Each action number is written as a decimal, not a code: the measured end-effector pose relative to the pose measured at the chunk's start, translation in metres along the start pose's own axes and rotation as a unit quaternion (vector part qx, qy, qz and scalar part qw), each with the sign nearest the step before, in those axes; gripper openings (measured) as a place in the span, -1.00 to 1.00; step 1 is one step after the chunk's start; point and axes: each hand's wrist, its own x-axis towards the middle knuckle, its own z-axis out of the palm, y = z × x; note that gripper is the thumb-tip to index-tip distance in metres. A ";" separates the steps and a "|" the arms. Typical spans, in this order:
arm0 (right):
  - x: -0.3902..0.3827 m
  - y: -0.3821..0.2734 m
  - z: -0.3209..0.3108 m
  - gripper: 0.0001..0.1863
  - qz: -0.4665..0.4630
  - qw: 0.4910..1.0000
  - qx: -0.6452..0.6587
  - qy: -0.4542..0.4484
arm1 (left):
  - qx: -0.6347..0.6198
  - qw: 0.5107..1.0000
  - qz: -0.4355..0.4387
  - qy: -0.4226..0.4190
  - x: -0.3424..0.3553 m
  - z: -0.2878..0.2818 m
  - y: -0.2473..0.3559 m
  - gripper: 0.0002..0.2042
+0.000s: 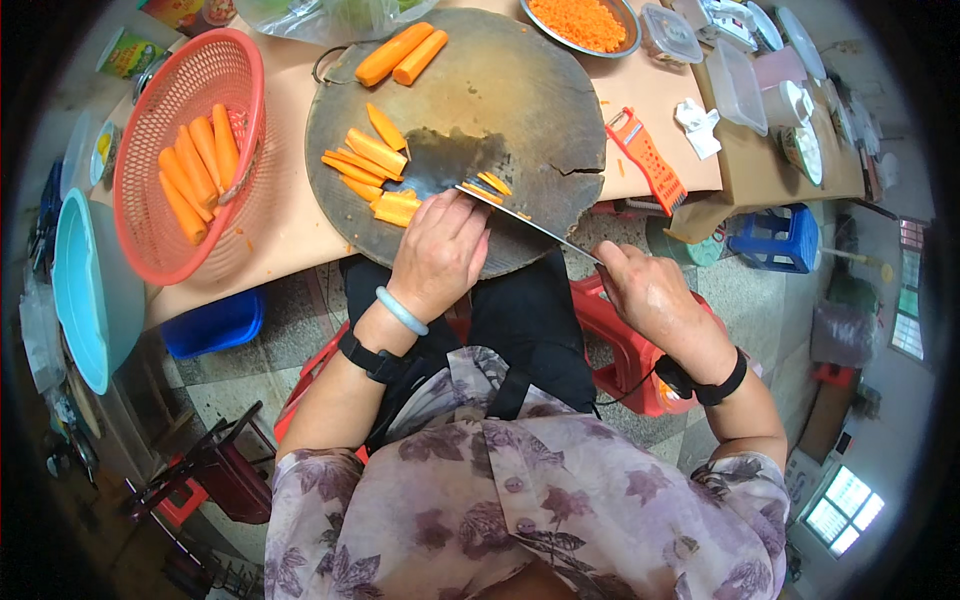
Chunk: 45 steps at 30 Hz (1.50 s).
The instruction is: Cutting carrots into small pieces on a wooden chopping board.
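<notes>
My right hand grips the handle of a kitchen knife, its thin blade slanting up and left across the near part of a round wooden chopping board. My left hand is closed, its bent fingers pressed down against the board beside the blade. Under those fingers is a carrot piece, mostly hidden. Narrow carrot strips lie just beyond the blade. Left of the knife, several cut carrot pieces are spread out. Two thick peeled carrot lengths rest at the board's far left.
A red plastic basket with peeled carrots stands left of the board, near a light-blue basin. Shredded carrot fills a metal bowl at the far right. An orange grater and crumpled tissue lie to the right.
</notes>
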 end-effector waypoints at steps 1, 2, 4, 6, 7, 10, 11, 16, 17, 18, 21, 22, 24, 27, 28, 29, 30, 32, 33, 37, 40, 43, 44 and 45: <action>0.002 0.001 0.001 -0.82 0.001 1.000 0.000 -0.001 | -0.006 1.000 0.002 0.004 0.000 0.000 0.000 -0.65; 0.006 0.002 0.002 -0.83 0.001 1.000 -0.001 -0.003 | -0.007 1.000 0.002 0.004 0.000 0.001 -0.001 -0.65; 0.007 0.003 0.004 -0.83 0.001 1.000 -0.002 -0.004 | 0.000 1.000 -0.006 -0.003 -0.002 0.001 -0.002 -0.64; 0.009 0.003 0.005 -0.86 -0.003 1.000 0.010 0.009 | 0.000 1.000 -0.007 0.002 -0.002 0.002 -0.002 -0.64; 0.008 0.007 0.008 -0.86 -0.004 1.000 0.009 0.009 | 0.001 1.000 -0.007 0.007 -0.002 0.002 -0.002 -0.64; 0.006 0.015 0.014 -0.80 -0.006 1.000 0.017 0.008 | -0.008 1.000 -0.005 0.010 -0.002 0.003 -0.001 -0.65; 0.003 0.011 0.012 -0.84 -0.016 0.999 0.024 0.023 | -0.006 1.000 -0.007 0.011 -0.002 0.002 0.000 -0.65; 0.001 0.005 0.003 -0.86 -0.009 1.000 0.013 0.008 | 0.000 1.000 0.000 0.012 -0.001 0.000 0.001 -0.68; 0.001 0.005 0.002 -0.86 -0.009 1.000 0.011 0.001 | -0.001 1.000 -0.001 0.011 -0.001 0.000 0.001 -0.68; 0.001 0.005 0.001 -0.86 -0.008 1.000 0.009 -0.006 | -0.003 1.000 -0.002 0.010 -0.001 0.000 0.001 -0.66; 0.006 0.007 0.000 -0.87 -0.019 1.000 0.022 -0.006 | -0.003 1.000 -0.002 0.015 0.000 0.000 0.001 -0.64; 0.008 0.008 0.001 -0.87 -0.019 1.000 0.022 -0.006 | -0.001 1.000 0.001 0.021 0.000 0.000 0.001 -0.65; 0.012 0.009 0.005 -0.82 -0.003 0.999 0.034 -0.018 | 0.000 1.000 -0.001 0.018 -0.001 0.003 0.000 -0.65; 0.011 0.008 0.008 -0.82 0.010 1.000 0.028 -0.003 | 0.004 1.000 -0.002 0.013 -0.001 0.002 0.000 -0.67; 0.011 0.009 0.010 -0.82 0.009 1.000 0.028 -0.001 | 0.005 1.000 -0.003 0.012 -0.001 0.002 0.000 -0.68; 0.012 0.012 0.011 -0.83 0.011 0.999 0.049 -0.001 | 0.007 1.000 -0.002 0.013 -0.002 0.002 0.001 -0.68; 0.012 0.014 0.012 -0.83 0.012 0.997 0.070 -0.001 | 0.007 1.000 -0.007 0.014 -0.003 0.003 0.000 -0.68; 0.009 0.014 0.013 -0.83 0.009 0.997 0.077 0.014 | 0.010 1.000 -0.013 0.015 -0.004 0.003 0.000 -0.69; 0.008 0.014 0.013 -0.83 0.007 0.996 0.085 0.026 | 0.004 1.000 -0.009 0.016 -0.004 0.004 0.001 -0.69; 0.006 0.015 0.009 -0.87 0.003 0.998 0.053 0.017 | 0.009 1.000 -0.007 0.015 -0.002 0.003 0.003 -0.68; 0.005 0.017 0.005 -0.87 -0.013 0.999 0.051 0.009 | 0.014 1.000 -0.014 0.013 -0.002 0.001 0.004 -0.66; -0.001 0.016 0.003 -0.86 -0.016 0.999 0.039 0.000 | 0.017 1.000 -0.013 0.018 -0.002 0.002 0.003 -0.66; -0.004 0.016 0.004 -0.86 -0.001 0.999 0.035 0.004 | 0.016 1.000 -0.014 0.018 -0.002 0.002 0.003 -0.66; -0.007 0.015 0.004 -0.86 0.015 0.999 0.031 0.009 | 0.014 1.000 -0.013 0.013 -0.002 0.002 0.002 -0.65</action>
